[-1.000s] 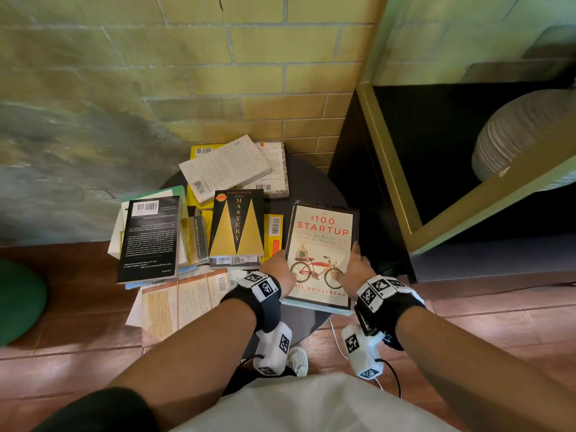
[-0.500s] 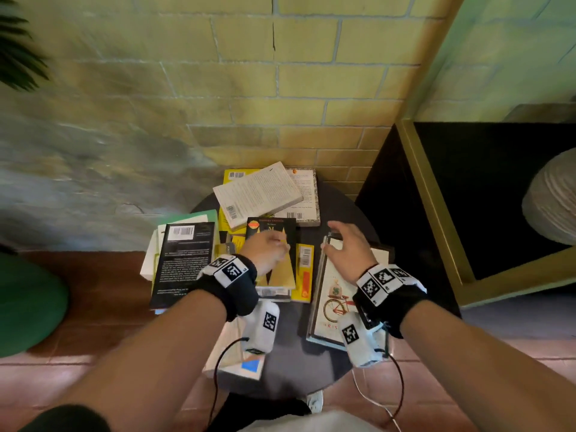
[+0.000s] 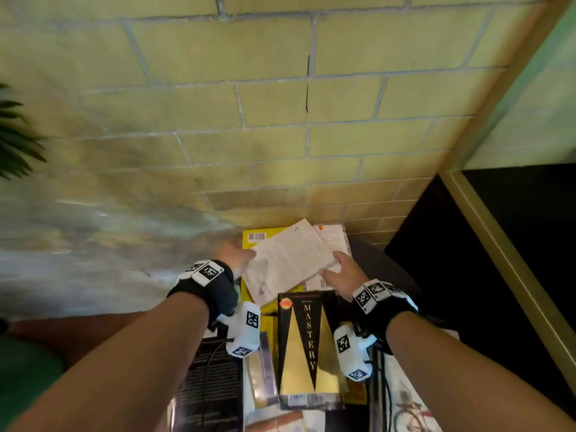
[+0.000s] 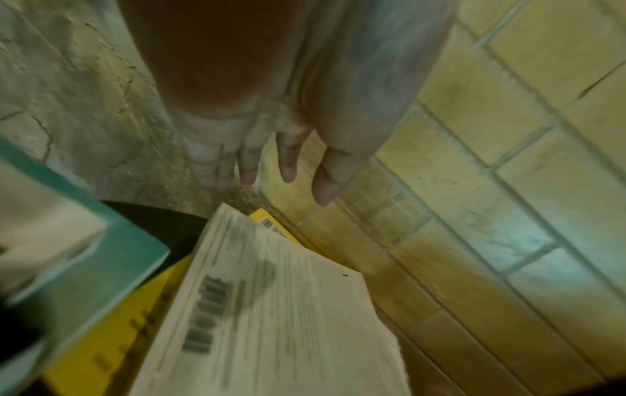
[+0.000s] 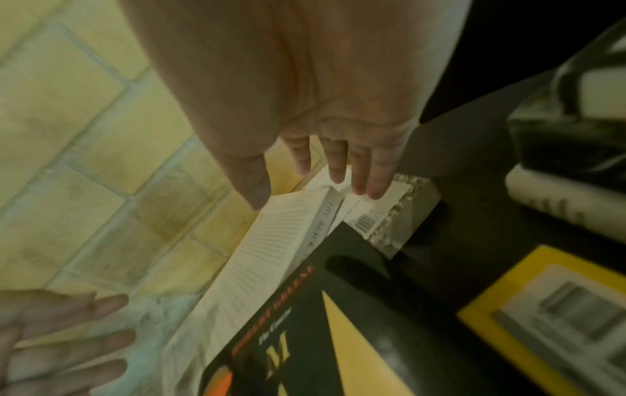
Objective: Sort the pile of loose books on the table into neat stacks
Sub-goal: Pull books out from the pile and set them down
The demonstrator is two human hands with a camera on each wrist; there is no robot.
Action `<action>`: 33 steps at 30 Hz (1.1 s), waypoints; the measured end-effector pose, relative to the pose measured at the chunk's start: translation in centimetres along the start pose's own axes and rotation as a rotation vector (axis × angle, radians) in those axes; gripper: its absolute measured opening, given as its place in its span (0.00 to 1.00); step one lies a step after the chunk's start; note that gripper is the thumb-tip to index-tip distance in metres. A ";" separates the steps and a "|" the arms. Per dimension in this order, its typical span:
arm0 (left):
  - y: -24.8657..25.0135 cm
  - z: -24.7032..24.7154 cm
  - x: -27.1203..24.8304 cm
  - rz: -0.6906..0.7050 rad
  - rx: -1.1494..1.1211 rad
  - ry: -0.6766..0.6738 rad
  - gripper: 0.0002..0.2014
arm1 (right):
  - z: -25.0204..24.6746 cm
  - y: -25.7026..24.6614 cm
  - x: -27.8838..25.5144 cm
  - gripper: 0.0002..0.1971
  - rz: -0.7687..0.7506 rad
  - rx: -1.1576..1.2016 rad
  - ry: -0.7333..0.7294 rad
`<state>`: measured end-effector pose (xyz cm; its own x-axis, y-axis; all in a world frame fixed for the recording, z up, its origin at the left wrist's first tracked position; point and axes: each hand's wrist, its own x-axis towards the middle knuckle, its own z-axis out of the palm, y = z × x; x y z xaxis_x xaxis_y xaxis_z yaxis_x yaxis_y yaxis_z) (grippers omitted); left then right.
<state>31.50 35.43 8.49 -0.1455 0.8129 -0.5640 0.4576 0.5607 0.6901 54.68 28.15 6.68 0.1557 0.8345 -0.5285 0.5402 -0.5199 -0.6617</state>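
**Both hands open at the white paperback at the far end of the pile**

In the head view, the left hand (image 3: 235,255) lay at the 9 o'clock edge of a white paperback (image 3: 288,260), and the right hand (image 3: 341,275) at its 3 o'clock edge. The left wrist view showed the left fingers (image 4: 288,160) straight and spread above the book's near corner, gripping nothing. The right wrist view showed the right fingers (image 5: 364,171) likewise straight, their tips at or just above the spine end of the paperback; contact could not be confirmed. Neither hand was closed on anything.

The white paperback lay back cover up, skewed, at 12 o'clock on the round dark table (image 3: 374,260), close to the brick wall (image 3: 249,120). It rested on a yellow book (image 3: 252,236), whose barcode corner showed at 11 o'clock, and overlapped a second pale book (image 3: 335,236) at 1 o'clock. A black and gold book titled MASTERY (image 3: 308,350) lay at 6 o'clock from the paperback, its top edge over the paperback's near corner. At 8 o'clock from it was a black book (image 3: 212,385) with white text, partly hidden by the left forearm. A book with a bicycle cover (image 3: 408,413) showed at 5 o'clock, at the frame's lower edge. A teal-edged book (image 4: 112,257) appeared in the left wrist view, blurred. A dark cabinet with a pale frame (image 3: 498,244) stood at 3 o'clock.
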 end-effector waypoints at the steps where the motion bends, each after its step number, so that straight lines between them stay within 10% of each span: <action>1: -0.1 -0.1 1.2 -0.019 0.031 -0.020 0.19 | 0.1 -0.2 0.5 0.35 0.009 0.006 -0.003; 17: -1.9 1.0 7.5 -0.250 0.098 -0.176 0.25 | 1.1 -1.0 5.4 0.40 0.142 0.066 0.060; 24: -0.4 0.3 4.7 -0.103 0.197 -0.100 0.21 | 0.5 -1.0 4.6 0.46 0.189 0.292 0.186; 33: 2.4 -0.8 0.6 0.182 0.170 0.010 0.18 | -2.9 -4.0 -0.2 0.18 0.026 0.702 0.194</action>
<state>31.84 37.41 10.13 -0.0556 0.8998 -0.4327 0.6183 0.3713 0.6927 54.87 30.63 10.98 0.3408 0.8034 -0.4882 -0.1134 -0.4804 -0.8697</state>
